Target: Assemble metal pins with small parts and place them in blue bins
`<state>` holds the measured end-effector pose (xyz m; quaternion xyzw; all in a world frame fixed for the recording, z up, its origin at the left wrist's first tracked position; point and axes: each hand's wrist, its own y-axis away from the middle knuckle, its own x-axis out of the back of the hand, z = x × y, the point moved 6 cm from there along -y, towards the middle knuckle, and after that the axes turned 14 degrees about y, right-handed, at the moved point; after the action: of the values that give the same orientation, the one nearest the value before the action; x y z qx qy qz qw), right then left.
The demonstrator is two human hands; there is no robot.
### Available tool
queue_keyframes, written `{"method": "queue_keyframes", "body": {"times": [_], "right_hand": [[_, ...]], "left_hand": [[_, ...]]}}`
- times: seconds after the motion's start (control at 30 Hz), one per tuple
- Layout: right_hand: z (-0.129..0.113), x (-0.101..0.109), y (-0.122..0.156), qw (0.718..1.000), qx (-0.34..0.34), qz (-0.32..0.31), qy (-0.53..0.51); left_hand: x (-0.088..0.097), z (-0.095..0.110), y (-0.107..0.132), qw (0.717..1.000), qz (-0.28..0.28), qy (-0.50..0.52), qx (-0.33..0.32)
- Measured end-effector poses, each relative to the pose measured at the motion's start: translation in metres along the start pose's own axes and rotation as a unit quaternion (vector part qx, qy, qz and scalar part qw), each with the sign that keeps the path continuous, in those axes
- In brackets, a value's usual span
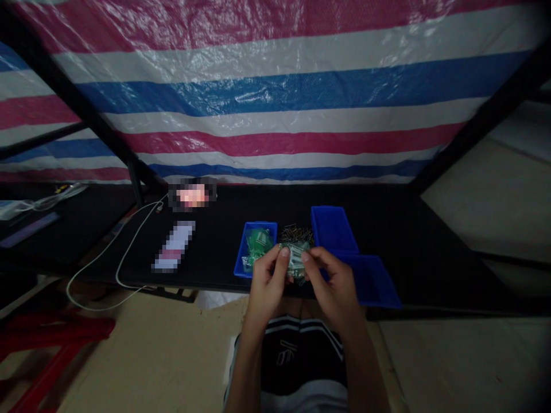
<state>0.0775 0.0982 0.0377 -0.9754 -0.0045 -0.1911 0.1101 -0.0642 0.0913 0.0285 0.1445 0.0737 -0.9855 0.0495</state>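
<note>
In the head view, a small clear plastic bag (pixel 295 258) with pale, narrow pieces inside is held up at the table's front edge. My left hand (pixel 271 272) pinches its left side, thumb on top. On its right side, my right hand (pixel 329 278) grips it in the same way. What exactly the pieces are is too small to tell. Just behind the bag lies a loose pile of screws or nails (pixel 296 234). Left of my hands, a blue bin (pixel 237 268) contains several clear bags with green and pale contents (pixel 259 241).
Two more blue bins, one behind (pixel 334 229) and one nearer (pixel 376 281), stand right of my hands on the black table (pixel 430 258). At left are a blurred-out flat item (pixel 174 246), a blurred-out device (pixel 192 195) and a white cable (pixel 92 258). Striped sheeting (pixel 275 92) hangs behind.
</note>
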Motion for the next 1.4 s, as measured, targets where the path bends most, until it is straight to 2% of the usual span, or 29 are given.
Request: {"method": "queue_keyframes", "body": {"times": [0.2,0.4,0.63,0.83,0.97,1.13,1.4], "right_hand": [[-0.004,0.001,0.000,0.999,-0.001,-0.010,-0.054],[-0.007,-0.001,0.001,0.998,0.010,-0.010,-0.062],[-0.006,-0.003,0.003,0.993,-0.029,-0.017,-0.116],[-0.003,0.000,0.006,0.996,-0.020,0.013,-0.083],[-0.002,0.002,0.006,0.997,-0.014,0.028,-0.067],[0.003,-0.005,0.007,0.997,-0.027,-0.004,-0.077],[0.003,-0.012,0.003,0.999,0.002,-0.027,-0.028]], "left_hand": [[0.002,0.002,0.002,1.000,-0.010,-0.017,-0.008],[0.001,0.008,0.004,0.999,-0.018,-0.028,-0.011],[-0.007,0.006,0.008,1.000,-0.029,-0.002,0.000],[-0.011,0.003,0.005,0.999,-0.043,-0.005,0.019],[-0.014,0.007,0.003,0.999,-0.049,-0.001,0.006],[-0.012,0.006,0.004,0.999,-0.048,-0.005,0.001],[-0.001,0.009,0.004,0.999,-0.024,-0.025,-0.003]]}}
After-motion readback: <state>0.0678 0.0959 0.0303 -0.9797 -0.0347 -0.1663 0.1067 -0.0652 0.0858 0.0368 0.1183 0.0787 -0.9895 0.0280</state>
